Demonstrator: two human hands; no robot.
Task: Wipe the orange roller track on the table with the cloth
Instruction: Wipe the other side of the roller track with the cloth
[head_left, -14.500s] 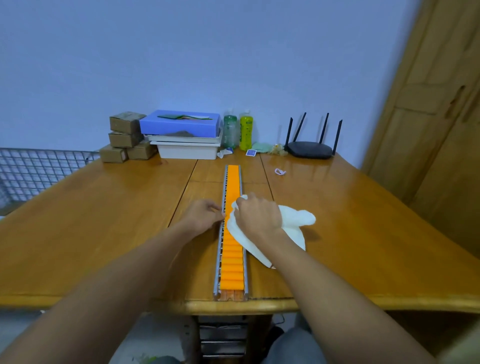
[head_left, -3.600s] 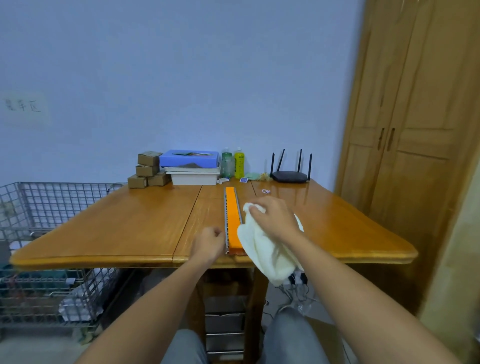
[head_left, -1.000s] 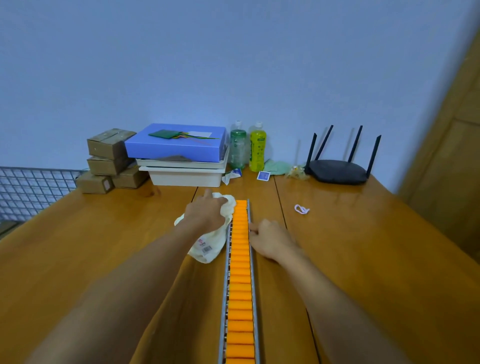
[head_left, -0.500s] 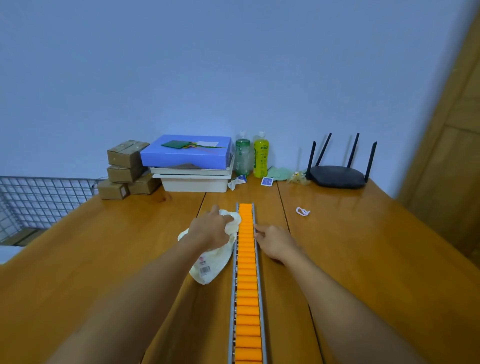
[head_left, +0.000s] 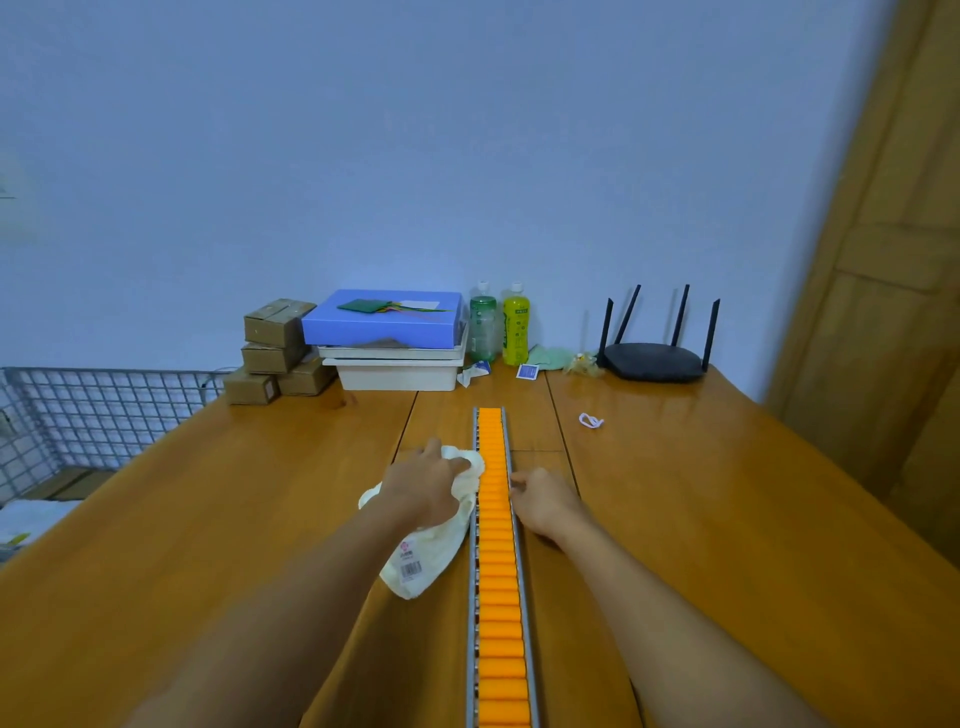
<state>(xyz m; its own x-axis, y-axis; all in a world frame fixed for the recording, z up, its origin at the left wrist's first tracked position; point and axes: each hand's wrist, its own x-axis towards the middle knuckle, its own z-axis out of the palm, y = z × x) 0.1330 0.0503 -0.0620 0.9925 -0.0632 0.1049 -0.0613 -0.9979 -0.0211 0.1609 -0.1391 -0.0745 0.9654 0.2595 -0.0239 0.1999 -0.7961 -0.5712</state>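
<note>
Mid-frame, left side: your left hand (head_left: 423, 493) grips the white cloth (head_left: 431, 561), fingers curled over the bunch, cloth lying on the worktop (head_left: 208, 519) and touching the left rail of the orange roller track (head_left: 496, 571), running up centre. Then your right hand (head_left: 543, 501): fingers loosely bent, tips on right rail.

Along the far edge of the desk (head_left: 727, 493), by the wall: stacked cardboard boxes (head_left: 275, 343), a blue box (head_left: 384, 325) on white trays (head_left: 397, 371), a green bottle (head_left: 483, 327) beside a yellow bottle (head_left: 515, 330), and a black router (head_left: 652, 361). A wire basket (head_left: 104, 410) stands left of the desk.
</note>
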